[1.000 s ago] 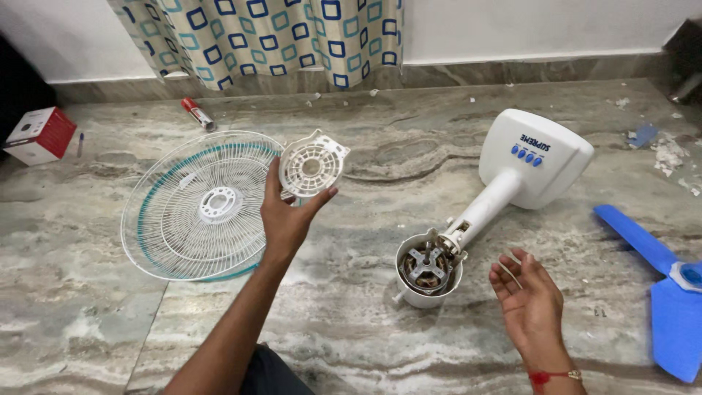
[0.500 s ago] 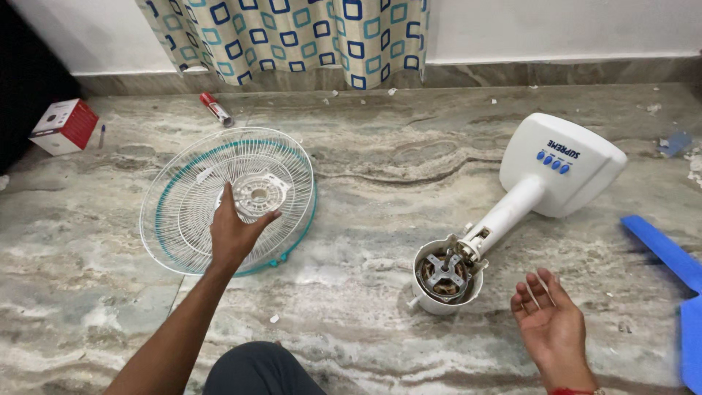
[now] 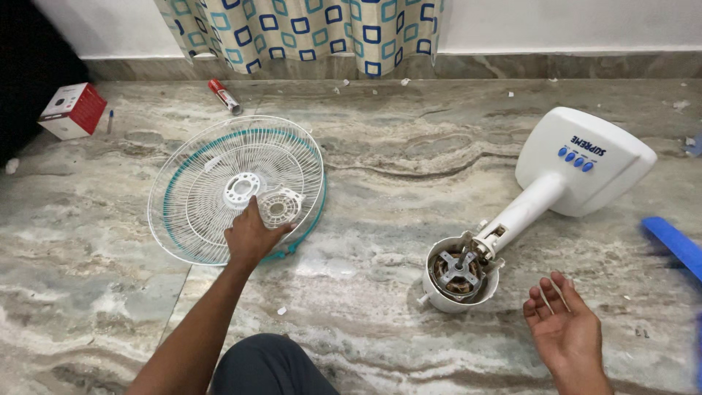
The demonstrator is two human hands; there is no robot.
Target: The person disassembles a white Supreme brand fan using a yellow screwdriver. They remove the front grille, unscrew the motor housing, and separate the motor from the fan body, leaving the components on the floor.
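Lowered from where it was raised half a second ago, the left hand (image 3: pixel 251 235) now has the round white motor cover (image 3: pixel 281 208) down inside the fan grille (image 3: pixel 235 189), just right of the grille's centre ring. Its fingers curl round the cover's near rim, thumb on the left edge, pinching it lightly; whether the cover already rests on the wires I cannot tell.

Nearest the camera, the right hand (image 3: pixel 567 329) lies palm up and spread, holding nothing, just beside the open motor housing (image 3: pixel 459 274), whose metal core and shaft show. From the housing a white neck runs up and right to the fan base (image 3: pixel 583 161) with its row of blue buttons, lying on its side. A blue fan blade (image 3: pixel 676 245) pokes in at the right edge.

The cover looks like thin moulded plastic: light, stiff, with brittle tabs around its edge, so a hold on the solid rim seems safer than on the tabs or slotted ribs. The grille should be light and springy, best gripped at its teal outer ring.

Farther off on the marble floor (image 3: pixel 365 183) lie a red and white box (image 3: pixel 71 110), a small red tube (image 3: pixel 224 96) and the patterned curtain (image 3: pixel 307 33).
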